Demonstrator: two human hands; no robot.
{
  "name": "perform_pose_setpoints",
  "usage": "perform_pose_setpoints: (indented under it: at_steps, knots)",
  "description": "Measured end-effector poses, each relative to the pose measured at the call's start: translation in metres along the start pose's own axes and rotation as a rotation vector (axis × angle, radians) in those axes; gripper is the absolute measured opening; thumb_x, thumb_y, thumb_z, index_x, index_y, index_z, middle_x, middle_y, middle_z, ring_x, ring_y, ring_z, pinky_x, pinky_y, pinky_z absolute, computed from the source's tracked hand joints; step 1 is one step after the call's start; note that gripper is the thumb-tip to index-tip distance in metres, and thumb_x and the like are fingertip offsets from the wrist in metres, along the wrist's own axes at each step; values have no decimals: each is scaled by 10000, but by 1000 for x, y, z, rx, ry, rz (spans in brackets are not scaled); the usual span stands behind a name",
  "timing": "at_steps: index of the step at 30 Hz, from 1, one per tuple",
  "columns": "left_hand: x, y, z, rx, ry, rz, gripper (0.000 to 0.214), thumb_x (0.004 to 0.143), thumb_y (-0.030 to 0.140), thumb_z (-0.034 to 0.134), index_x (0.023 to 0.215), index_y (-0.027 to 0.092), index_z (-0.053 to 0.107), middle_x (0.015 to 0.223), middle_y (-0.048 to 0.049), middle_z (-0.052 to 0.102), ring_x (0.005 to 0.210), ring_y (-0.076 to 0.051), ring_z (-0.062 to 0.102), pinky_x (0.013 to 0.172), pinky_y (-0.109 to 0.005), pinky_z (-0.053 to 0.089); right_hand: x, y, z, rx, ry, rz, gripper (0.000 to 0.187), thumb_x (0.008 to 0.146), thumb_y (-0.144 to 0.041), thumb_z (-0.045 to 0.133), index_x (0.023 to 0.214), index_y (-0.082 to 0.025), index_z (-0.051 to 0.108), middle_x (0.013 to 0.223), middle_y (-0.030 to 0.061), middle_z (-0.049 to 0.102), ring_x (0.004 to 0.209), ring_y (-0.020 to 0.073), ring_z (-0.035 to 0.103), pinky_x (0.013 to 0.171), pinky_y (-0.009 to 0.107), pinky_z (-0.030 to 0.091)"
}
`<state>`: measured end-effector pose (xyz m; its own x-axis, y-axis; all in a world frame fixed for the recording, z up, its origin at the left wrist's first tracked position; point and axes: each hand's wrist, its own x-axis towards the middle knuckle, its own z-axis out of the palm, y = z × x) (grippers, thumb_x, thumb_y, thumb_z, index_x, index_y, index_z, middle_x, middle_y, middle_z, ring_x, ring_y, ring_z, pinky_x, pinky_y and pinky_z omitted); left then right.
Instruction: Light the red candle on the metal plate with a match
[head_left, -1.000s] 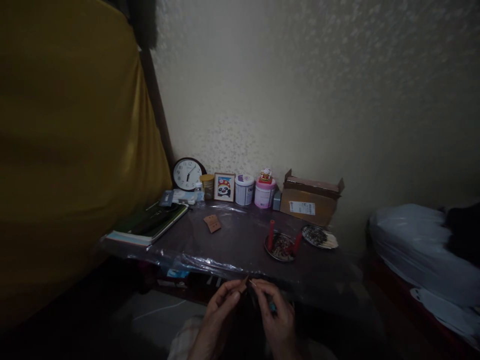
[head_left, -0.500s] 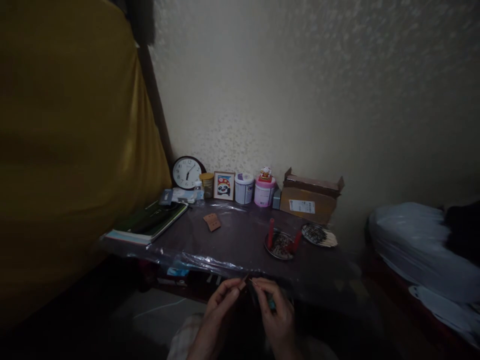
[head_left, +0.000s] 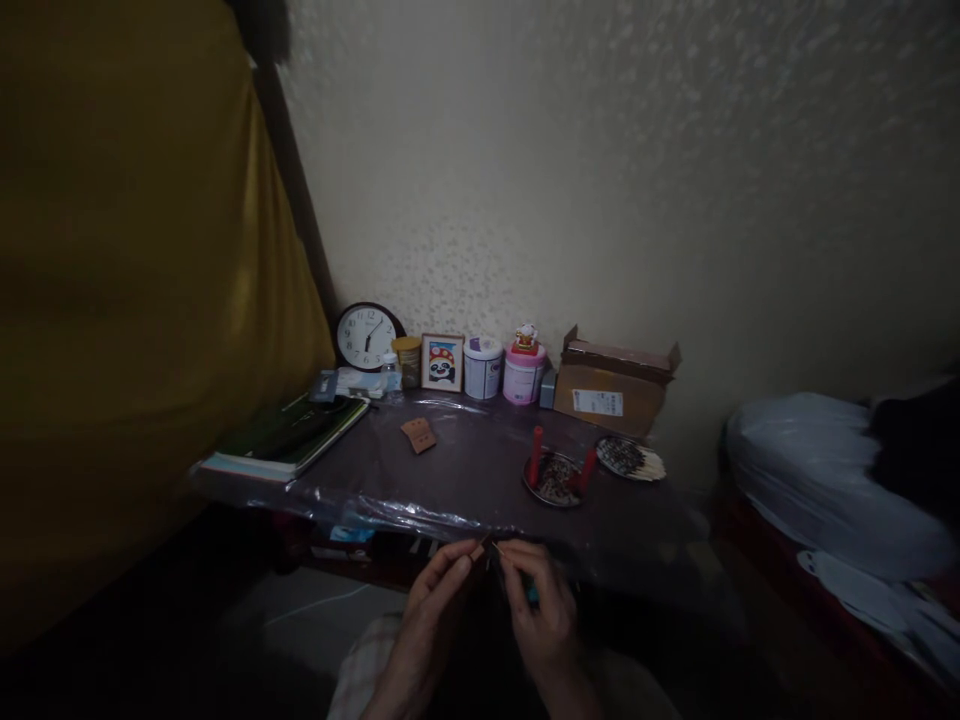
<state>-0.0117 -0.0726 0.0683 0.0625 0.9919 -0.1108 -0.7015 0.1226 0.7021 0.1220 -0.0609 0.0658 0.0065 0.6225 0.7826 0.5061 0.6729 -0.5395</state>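
My left hand [head_left: 439, 600] pinches a small brown piece [head_left: 478, 550], perhaps a bit of card, between thumb and fingers in front of the table edge. Close by on the right, my right hand [head_left: 540, 605] holds a thin pale matchstick [head_left: 497, 548], its tip pointing toward the brown piece. A small gap shows between the two. Beyond the hands, a metal plate [head_left: 551, 498] bears dark burnt bits and two red candles; one candle [head_left: 536, 455] stands upright, the other [head_left: 588, 470] leans. A second plate [head_left: 606, 455] holds several matchsticks, many with blackened ends.
On the plastic-covered table [head_left: 465, 470] lies a folded brown card [head_left: 418, 435]. Books [head_left: 289, 440] sit at the left. Along the wall stand a clock [head_left: 367, 337], a panda picture [head_left: 442, 363], tubs [head_left: 482, 368] and a cardboard box [head_left: 611, 385]. A yellow curtain [head_left: 150, 300] hangs left.
Both hands appear slightly higher and further left, as does the whole scene. Each keeps its pinch, and the matchstick and brown piece remain close together.
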Motion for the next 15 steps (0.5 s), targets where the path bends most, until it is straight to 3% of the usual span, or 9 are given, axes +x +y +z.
perform_pose_setpoints:
  at_steps: [6, 10, 12, 15]
  knots:
    - [2, -1, 0, -23, -5, -9, 208, 694, 278, 675, 871, 169, 679, 870, -82, 714, 872, -220, 630, 885, -359, 401, 5, -9, -10, 8, 79, -9, 190, 840, -94, 498, 957, -227, 568, 902, 45, 665, 864, 153, 631, 762, 300, 520]
    - [0, 0, 3, -7, 11, 18, 184, 703, 246, 668, 868, 166, 680, 871, -71, 716, 874, -202, 631, 871, -328, 408, 2, 8, -7, -46, -84, -101, 197, 836, -109, 500, 946, -236, 602, 879, 34, 684, 844, 165, 638, 762, 310, 516]
    - [-2, 1, 4, 6, -11, 26, 201, 717, 259, 654, 893, 164, 677, 921, -84, 714, 928, -217, 622, 893, -336, 398, -1, 28, -2, -112, -40, -12, 167, 863, -174, 465, 853, -220, 625, 780, 26, 682, 732, 157, 643, 686, 284, 522]
    - [-3, 0, 4, 3, -46, 4, 213, 727, 286, 642, 903, 170, 673, 957, -98, 716, 969, -242, 616, 920, -362, 387, -2, 50, 0, -68, 98, 239, 153, 862, -271, 495, 859, -194, 626, 837, 40, 683, 788, 162, 641, 719, 282, 514]
